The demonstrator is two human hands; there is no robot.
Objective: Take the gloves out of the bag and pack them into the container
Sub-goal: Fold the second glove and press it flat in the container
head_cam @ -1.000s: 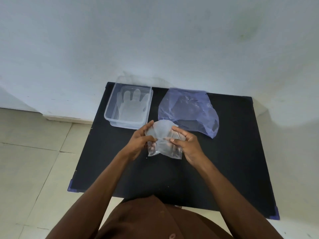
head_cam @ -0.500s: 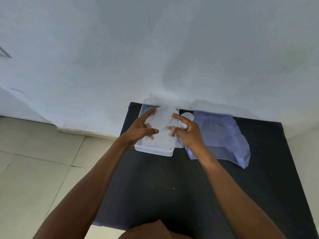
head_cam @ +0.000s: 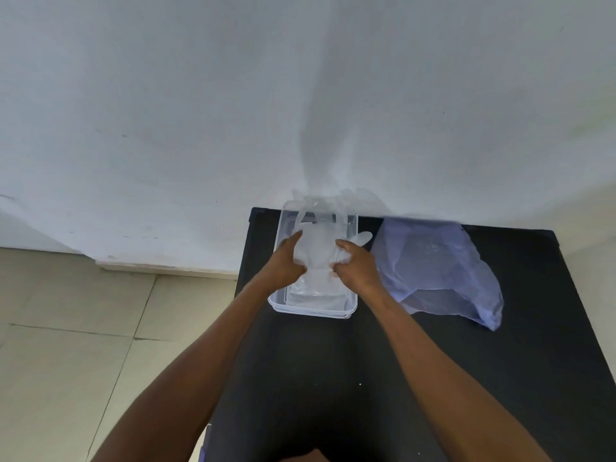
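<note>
A clear plastic container [head_cam: 279, 303] stands at the back left of the black table [head_cam: 333, 378], against the wall. Both hands hold a thin translucent glove [head_cam: 316, 251] over its inside. My left hand [head_cam: 286, 265] grips the glove's left edge. On the right edge sits my right hand [head_cam: 355, 266], and one glove finger sticks out past the container's right rim. More clear gloves lie flat on the container's bottom. The crumpled pale blue bag [head_cam: 436, 271] lies on the table just right of the container.
A white wall [head_cam: 300, 95] rises directly behind the table. Beige floor tiles [head_cam: 66, 328] lie to the left, past the table's left edge. My dark brown clothing shows at the bottom edge of the view.
Both hands carried the glove from the middle of the table forward to the container and lowered it inside. The view tilted up towards the wall.
</note>
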